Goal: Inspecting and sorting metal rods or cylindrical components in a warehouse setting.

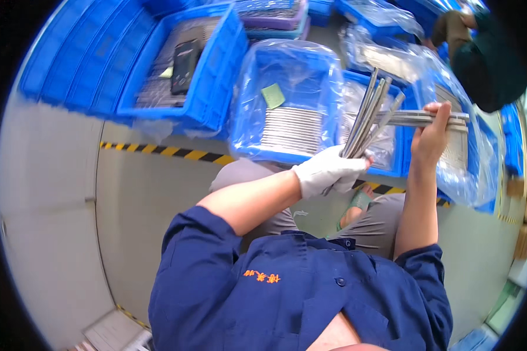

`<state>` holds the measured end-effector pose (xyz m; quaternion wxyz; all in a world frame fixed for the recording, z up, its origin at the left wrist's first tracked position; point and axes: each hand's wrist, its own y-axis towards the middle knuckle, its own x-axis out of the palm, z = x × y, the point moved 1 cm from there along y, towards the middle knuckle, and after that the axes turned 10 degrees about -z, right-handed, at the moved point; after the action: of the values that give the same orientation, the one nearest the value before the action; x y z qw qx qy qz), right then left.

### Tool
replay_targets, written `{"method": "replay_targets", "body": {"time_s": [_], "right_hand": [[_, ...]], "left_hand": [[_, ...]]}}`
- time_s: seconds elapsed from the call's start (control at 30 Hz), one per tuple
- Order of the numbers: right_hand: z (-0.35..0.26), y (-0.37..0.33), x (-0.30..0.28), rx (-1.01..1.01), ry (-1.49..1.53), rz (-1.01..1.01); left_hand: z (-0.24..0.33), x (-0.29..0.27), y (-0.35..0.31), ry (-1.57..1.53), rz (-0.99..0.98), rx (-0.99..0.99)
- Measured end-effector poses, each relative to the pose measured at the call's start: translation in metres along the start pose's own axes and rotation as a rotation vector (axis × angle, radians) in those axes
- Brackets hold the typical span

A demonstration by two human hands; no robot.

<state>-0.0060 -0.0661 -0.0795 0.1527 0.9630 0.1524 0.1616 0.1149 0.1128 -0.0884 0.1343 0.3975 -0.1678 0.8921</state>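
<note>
My left hand (332, 169), in a white glove with bare fingertips, is closed round a bundle of metal rods (366, 114) that fans out upward. In my bare right hand (432, 137) is a second bundle of metal rods (407, 119), lying roughly level, its left end behind the first bundle. Whether the two bundles touch I cannot tell. Left of my gloved hand, a blue bin (287, 70) lined with clear plastic holds a neat row of similar rods (291, 130) and a green slip of paper (273, 96).
At the left, a blue crate (219, 70) of rods carries a black handheld device (184, 67). Nested blue crates (70, 55) stand beyond it. More plastic-lined bins (480, 181) are at the right. Another person's dark-clothed leg (490, 73) is at the far right. Striped tape (170, 151) crosses the floor.
</note>
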Motion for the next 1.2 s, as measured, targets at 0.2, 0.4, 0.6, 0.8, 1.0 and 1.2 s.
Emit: {"method": "replay_targets", "body": {"time_s": [0.2, 0.4, 0.6, 0.8, 1.0, 1.2], "right_hand": [[-0.014, -0.062, 0.065, -0.718, -0.733, -0.671], [-0.004, -0.086, 0.081, -0.757, -0.833, -0.826], [-0.005, -0.108, 0.086, -0.707, -0.977, -0.905], [-0.006, -0.123, 0.074, -0.564, -1.065, -0.875], [-0.022, -0.15, 0.036, -0.398, -1.127, -0.768], [-0.015, -0.119, 0.033, 0.457, -0.301, -0.44]], "left_hand": [[-0.009, -0.024, 0.001, -0.33, -0.039, 0.096], [-0.007, -0.043, -0.001, -0.467, -0.018, -0.006], [0.012, -0.048, -0.017, -0.286, 0.015, 0.076], [0.003, -0.044, -0.01, -0.262, 0.13, 0.193], [0.006, -0.054, 0.0, -0.316, 0.361, 0.248], [0.0, -0.015, -0.027, 0.046, 0.224, 0.179]]}}
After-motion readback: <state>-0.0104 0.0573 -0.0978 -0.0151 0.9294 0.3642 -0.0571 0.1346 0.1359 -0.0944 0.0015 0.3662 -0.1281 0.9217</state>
